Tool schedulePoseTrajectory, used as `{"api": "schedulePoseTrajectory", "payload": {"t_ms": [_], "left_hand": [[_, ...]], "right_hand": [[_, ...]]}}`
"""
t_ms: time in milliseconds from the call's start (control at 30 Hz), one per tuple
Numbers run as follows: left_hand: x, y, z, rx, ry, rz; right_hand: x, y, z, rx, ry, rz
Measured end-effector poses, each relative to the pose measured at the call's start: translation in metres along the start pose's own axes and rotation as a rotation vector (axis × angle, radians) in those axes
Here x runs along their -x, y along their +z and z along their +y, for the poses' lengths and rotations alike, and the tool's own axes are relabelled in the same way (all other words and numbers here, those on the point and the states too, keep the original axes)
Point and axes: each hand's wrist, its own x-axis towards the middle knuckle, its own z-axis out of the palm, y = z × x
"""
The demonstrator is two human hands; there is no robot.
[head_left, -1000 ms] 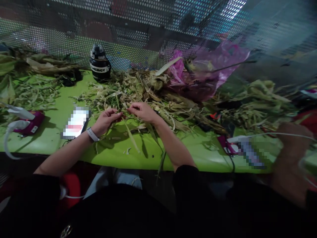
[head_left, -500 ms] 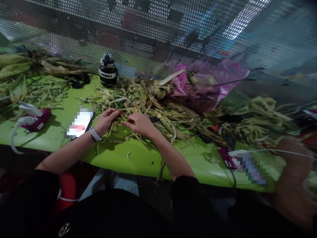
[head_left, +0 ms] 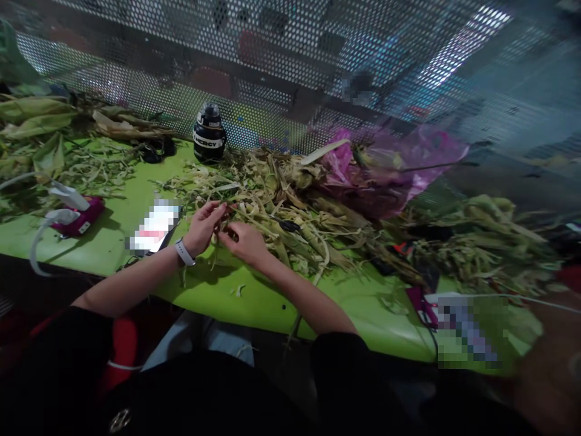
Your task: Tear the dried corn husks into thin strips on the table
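Observation:
My left hand (head_left: 206, 227), with a pale band around its wrist, pinches a thin green plant strip near the front of the heap. Close to its right, my right hand (head_left: 247, 243) is bent with thumb and fingertips together at the lower end of the same piece, whose kind is too small to make out. Behind both hands spreads a heap of pale green and tan husks (head_left: 313, 230), stalks and shredded strips. Small scraps (head_left: 239, 290) lie on the green tabletop (head_left: 254, 309) below my hands.
A phone (head_left: 157, 225) and a purple power block (head_left: 84, 215) with white plugs lie left. Behind stand a black bottle (head_left: 209, 136) and a perforated metal screen (head_left: 290, 79). A pink plastic bag (head_left: 408, 175) sits on the heap. Another person's arm (head_left: 549, 363) is at right.
My right hand has moved left and closer to my left hand. The view has shifted slightly, and the other person's arm at the right has moved lower.

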Motion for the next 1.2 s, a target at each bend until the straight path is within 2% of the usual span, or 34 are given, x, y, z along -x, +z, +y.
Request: {"api": "schedulePoseTrajectory", "payload": {"t_ms": [67,133,300,433,567,700,833,933,1067,1200], "left_hand": [[0.005,0.004,0.0,-0.029,-0.018,-0.003],[0.008,0.006,0.001,-0.075,-0.033,-0.024],[0.008,0.004,0.001,-0.146,-0.011,-0.077],[0.008,0.004,0.002,-0.154,0.001,-0.1],[0.01,0.007,0.008,-0.183,-0.003,-0.111],[0.01,0.006,0.011,-0.155,-0.008,-0.11],[0.01,0.003,0.007,-0.087,-0.086,-0.118],[0.01,0.004,0.007,-0.028,-0.127,-0.124],[0.007,0.006,0.013,0.051,-0.099,-0.105],[0.004,0.007,0.016,0.049,-0.101,-0.033]], "right_hand": [[-0.003,0.009,0.004,-0.23,0.074,-0.124],[-0.006,0.014,0.009,-0.421,0.09,-0.192],[-0.005,0.014,0.011,-0.649,0.138,-0.332],[-0.003,0.014,0.009,-0.681,0.16,-0.428],[-0.003,0.014,0.009,-0.705,0.094,-0.477],[-0.003,0.014,0.009,-0.724,0.09,-0.507],[-0.001,0.016,0.008,-0.677,0.089,-0.558],[-0.001,0.017,0.006,-0.656,0.108,-0.532],[-0.003,0.014,0.005,-0.673,0.149,-0.444],[-0.005,0.005,0.005,-0.658,0.119,-0.49]]}}
